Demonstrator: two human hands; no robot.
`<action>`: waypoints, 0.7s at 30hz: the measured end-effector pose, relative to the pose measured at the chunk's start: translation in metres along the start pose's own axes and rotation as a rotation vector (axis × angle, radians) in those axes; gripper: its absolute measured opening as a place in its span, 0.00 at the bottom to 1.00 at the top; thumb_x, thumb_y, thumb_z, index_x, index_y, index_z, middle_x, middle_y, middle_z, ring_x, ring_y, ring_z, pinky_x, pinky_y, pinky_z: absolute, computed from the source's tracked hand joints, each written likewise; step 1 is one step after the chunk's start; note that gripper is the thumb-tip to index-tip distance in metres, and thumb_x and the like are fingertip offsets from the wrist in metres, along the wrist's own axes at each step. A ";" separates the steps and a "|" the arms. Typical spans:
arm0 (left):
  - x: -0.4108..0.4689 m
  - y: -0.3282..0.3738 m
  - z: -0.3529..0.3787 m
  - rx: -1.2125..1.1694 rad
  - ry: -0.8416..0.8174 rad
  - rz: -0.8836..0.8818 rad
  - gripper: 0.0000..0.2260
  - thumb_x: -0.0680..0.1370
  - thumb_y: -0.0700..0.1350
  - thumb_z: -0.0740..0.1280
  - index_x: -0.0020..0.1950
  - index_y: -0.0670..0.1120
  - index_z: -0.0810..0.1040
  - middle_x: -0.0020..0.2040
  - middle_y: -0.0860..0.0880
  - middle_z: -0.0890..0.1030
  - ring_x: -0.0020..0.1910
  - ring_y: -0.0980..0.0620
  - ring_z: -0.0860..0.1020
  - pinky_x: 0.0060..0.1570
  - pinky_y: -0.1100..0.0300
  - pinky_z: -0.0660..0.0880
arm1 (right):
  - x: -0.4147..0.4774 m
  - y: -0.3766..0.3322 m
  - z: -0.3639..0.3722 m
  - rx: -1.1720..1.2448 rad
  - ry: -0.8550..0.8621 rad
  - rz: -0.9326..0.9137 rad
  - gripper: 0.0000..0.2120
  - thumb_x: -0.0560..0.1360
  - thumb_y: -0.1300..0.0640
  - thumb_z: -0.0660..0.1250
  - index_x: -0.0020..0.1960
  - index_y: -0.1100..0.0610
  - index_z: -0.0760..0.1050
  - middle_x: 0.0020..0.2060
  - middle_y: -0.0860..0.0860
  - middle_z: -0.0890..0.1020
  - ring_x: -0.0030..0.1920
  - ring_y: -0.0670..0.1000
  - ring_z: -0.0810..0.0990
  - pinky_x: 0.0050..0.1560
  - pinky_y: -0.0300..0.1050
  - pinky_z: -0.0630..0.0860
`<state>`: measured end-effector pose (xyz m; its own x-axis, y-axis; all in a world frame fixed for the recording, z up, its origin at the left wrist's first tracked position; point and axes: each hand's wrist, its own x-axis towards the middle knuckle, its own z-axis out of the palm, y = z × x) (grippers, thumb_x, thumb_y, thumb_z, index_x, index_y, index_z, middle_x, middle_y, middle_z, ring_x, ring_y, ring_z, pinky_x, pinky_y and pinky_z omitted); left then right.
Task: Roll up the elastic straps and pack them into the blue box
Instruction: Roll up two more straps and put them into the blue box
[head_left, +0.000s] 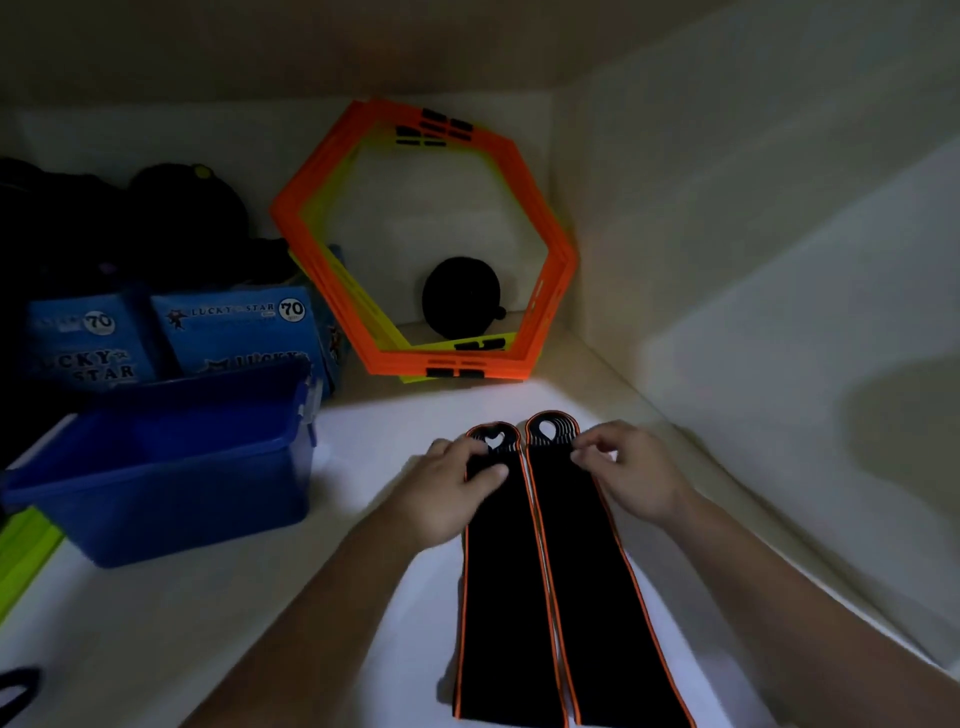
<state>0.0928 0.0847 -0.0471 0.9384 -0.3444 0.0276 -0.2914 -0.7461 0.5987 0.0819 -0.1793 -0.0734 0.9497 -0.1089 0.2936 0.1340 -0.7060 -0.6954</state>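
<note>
Two black elastic straps with orange edges lie flat side by side on the white surface, running from the bottom edge up to looped ends. My left hand (449, 488) rests flat on the far end of the left strap (501, 597), fingers spread over it. My right hand (631, 470) pinches the far end of the right strap (587, 587) near its loop. The blue box (171, 473) stands open at the left, with nothing visible inside it.
Orange and yellow hexagonal rings (423, 244) lean in the back corner with a black round object (460, 296) behind them. Blue Lucky Star packs (234, 327) stand behind the box. Dark bags (130, 223) fill the back left. A wall rises at the right.
</note>
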 end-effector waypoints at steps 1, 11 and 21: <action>0.019 -0.005 0.005 0.035 0.016 -0.005 0.30 0.73 0.69 0.57 0.72 0.58 0.70 0.72 0.51 0.69 0.71 0.47 0.69 0.72 0.48 0.66 | 0.015 0.005 0.007 -0.047 -0.013 0.010 0.04 0.73 0.52 0.73 0.47 0.45 0.83 0.53 0.51 0.83 0.56 0.53 0.82 0.60 0.47 0.75; 0.084 -0.009 0.016 0.254 0.146 0.189 0.18 0.80 0.43 0.57 0.67 0.47 0.78 0.67 0.51 0.76 0.66 0.47 0.72 0.65 0.50 0.71 | 0.068 -0.004 0.021 -0.333 -0.045 -0.001 0.15 0.75 0.46 0.65 0.50 0.54 0.85 0.48 0.55 0.87 0.55 0.58 0.81 0.48 0.47 0.77; 0.110 0.027 -0.036 0.149 0.329 0.335 0.17 0.76 0.42 0.59 0.62 0.44 0.81 0.64 0.46 0.78 0.61 0.42 0.78 0.58 0.49 0.76 | 0.031 -0.069 -0.035 -0.173 0.293 -0.377 0.08 0.68 0.60 0.71 0.46 0.50 0.83 0.37 0.39 0.80 0.44 0.44 0.73 0.44 0.25 0.65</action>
<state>0.1952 0.0474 0.0008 0.7903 -0.3989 0.4651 -0.5881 -0.7068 0.3931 0.0922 -0.1588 0.0064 0.7215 0.0015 0.6925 0.3797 -0.8371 -0.3937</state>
